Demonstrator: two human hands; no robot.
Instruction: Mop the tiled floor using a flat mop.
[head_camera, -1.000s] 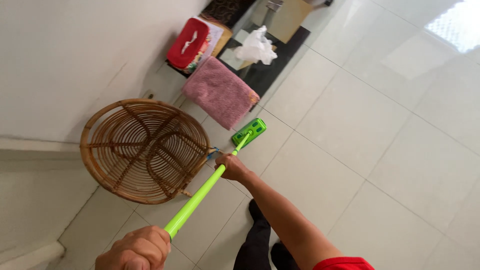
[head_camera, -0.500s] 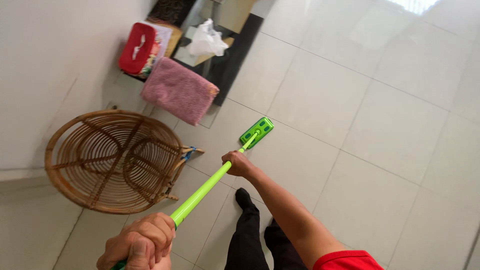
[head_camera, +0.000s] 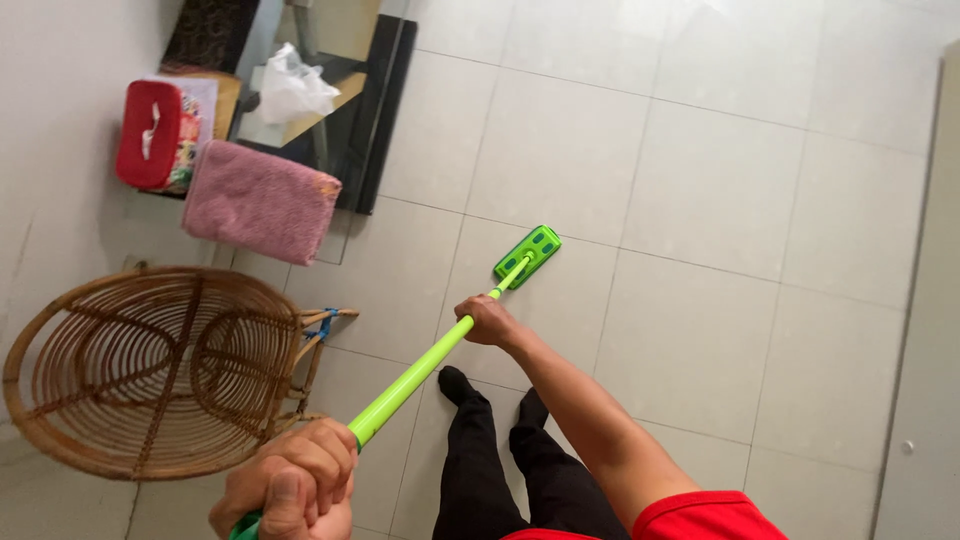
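Hands, two, both closed on one green mop: left hand (head_camera: 290, 488) fisted around the top end of the handle (head_camera: 415, 372), right hand (head_camera: 487, 322) wrapped lower down, arm extended; the spread grip lets the long pole slant down and forward so the flat mop head (head_camera: 528, 255) lies on the pale floor tiles (head_camera: 700, 200), ahead of the feet. Surroundings, largest first: round cane chair (head_camera: 150, 370), tipped on its side just left of the handle, crowding that flank; dark glass table (head_camera: 350, 110) by the wall; pink towel (head_camera: 260, 200) draped at its near edge; red tissue box (head_camera: 148, 135); white plastic bag (head_camera: 292, 88).
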